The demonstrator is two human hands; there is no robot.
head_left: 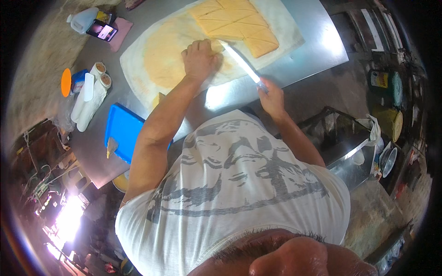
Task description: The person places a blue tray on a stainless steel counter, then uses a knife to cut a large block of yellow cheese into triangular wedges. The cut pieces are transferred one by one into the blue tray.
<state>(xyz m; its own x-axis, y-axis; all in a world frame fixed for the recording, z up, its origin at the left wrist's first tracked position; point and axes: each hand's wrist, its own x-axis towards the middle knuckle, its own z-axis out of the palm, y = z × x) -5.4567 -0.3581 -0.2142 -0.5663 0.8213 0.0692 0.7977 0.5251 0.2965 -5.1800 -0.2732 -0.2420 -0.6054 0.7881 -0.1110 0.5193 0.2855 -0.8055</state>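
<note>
The work looks to be the cutting of a yellow slab (235, 20), which lies at the far side of a white cloth (289, 37) on the metal desk (90, 149) in front of the person. Crossing lines divide its top into diamonds, and its near edge is stepped, with one part reaching closer on the right.

The right hand (270, 97) is clamped round the handle of a knife (242, 63), whose blade slants away and to the left, its tip beside the slab's stepped edge; whether it touches cannot be told. The left hand (200, 60) sits left of the tip, knuckles up and fingers curled down toward the cloth. Its fingertips are hidden, so whether they are together on a piece cannot be told.

To cut well, the person would do best to tuck the left fingertips behind the knuckles and out of the blade's line, steadying the slab with light, flat pressure, since it looks soft enough to dent. The blade should follow the marked lines in one smooth draw, with just enough force to part the slab: pressing harder could slice or drag the cloth beneath. Wiping the blade if crumbs cling would probably keep the diamonds' corners crisp
</note>
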